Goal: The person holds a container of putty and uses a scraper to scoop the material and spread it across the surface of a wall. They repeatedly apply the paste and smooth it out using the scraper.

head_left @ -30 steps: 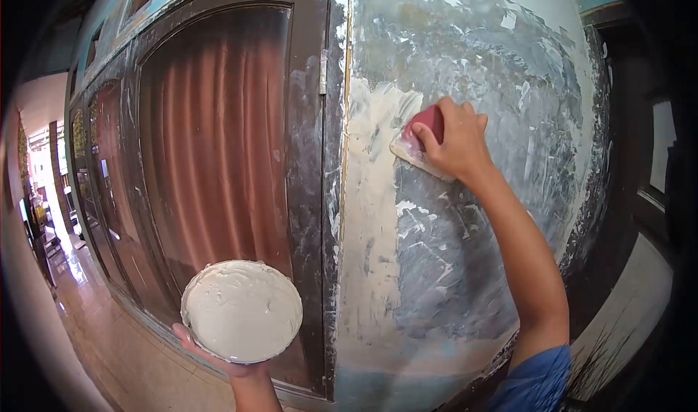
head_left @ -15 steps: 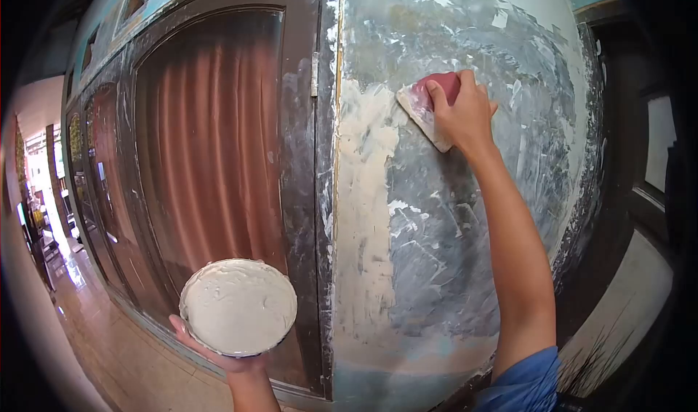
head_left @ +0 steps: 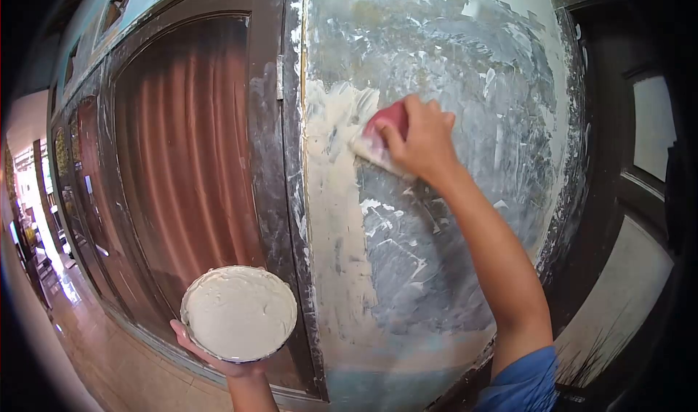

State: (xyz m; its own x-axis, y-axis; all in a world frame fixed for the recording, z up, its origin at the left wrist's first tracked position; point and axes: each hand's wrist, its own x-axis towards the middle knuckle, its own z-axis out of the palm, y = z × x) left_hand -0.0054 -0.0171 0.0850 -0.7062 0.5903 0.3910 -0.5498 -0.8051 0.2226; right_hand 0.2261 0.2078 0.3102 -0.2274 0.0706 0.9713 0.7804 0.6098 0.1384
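Note:
My right hand (head_left: pixel 425 139) grips a red putty spreader (head_left: pixel 385 125) whose pale, smeared edge lies against the wall (head_left: pixel 451 237). Under and left of that edge runs a strip of cream putty (head_left: pixel 331 194) along the door frame. The rest of the wall is mottled grey with white streaks. Low on the left, my left hand (head_left: pixel 229 361) supports a round bowl (head_left: pixel 280 350) from beneath, its fingers mostly hidden by it. Thick off-white putty (head_left: pixel 236 314) fills the bowl almost to the rim.
A dark wooden door (head_left: pixel 269 157) with a glass pane and reddish-brown curtain (head_left: pixel 189 165) stands left of the wall. Another dark door frame (head_left: pixel 596 157) is at the right. Tiled floor (head_left: pixel 94 339) stretches away at the lower left.
My right hand has drawn the spreader down and left across the wall, onto the cream strip. The view has shifted slightly right; the bowl stays in my left hand.

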